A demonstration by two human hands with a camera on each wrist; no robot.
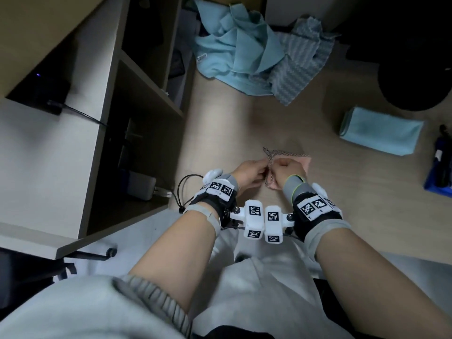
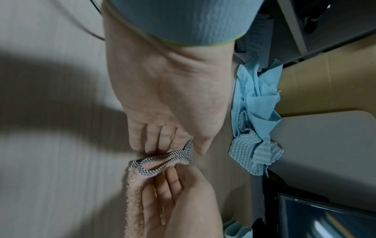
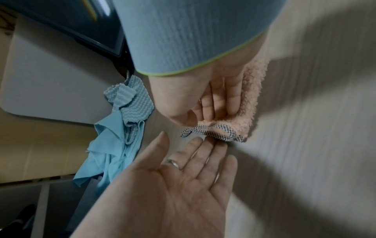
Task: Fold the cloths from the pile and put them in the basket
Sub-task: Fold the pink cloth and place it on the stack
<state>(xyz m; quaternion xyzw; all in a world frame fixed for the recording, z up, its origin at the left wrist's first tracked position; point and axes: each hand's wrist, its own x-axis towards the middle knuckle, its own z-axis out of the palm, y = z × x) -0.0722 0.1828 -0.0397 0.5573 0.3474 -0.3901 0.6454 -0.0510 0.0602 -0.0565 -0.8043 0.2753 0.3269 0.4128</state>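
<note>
A pink fluffy cloth (image 1: pixel 304 159) with a black-and-white checked trim (image 2: pixel 162 158) lies on the wooden table just in front of me. My right hand (image 1: pixel 288 167) grips its near corner, with the fingers curled over the pile (image 3: pixel 250 99). Opposite it, my left hand (image 1: pixel 252 174) has straight fingers, and its fingertips (image 3: pixel 205 140) touch the checked trim beside the loose loop (image 3: pixel 186 133). At the back of the table is the pile: crumpled light blue cloths (image 1: pixel 244 52) and a grey-blue wavy one (image 1: pixel 300 67).
A folded teal cloth (image 1: pixel 379 130) lies to the right. Behind it stands a dark round object (image 1: pixel 415 77) in shadow. A shelf unit (image 1: pixel 137 94) bounds the left side, and a blue tray (image 1: pixel 437 172) sits at the right edge.
</note>
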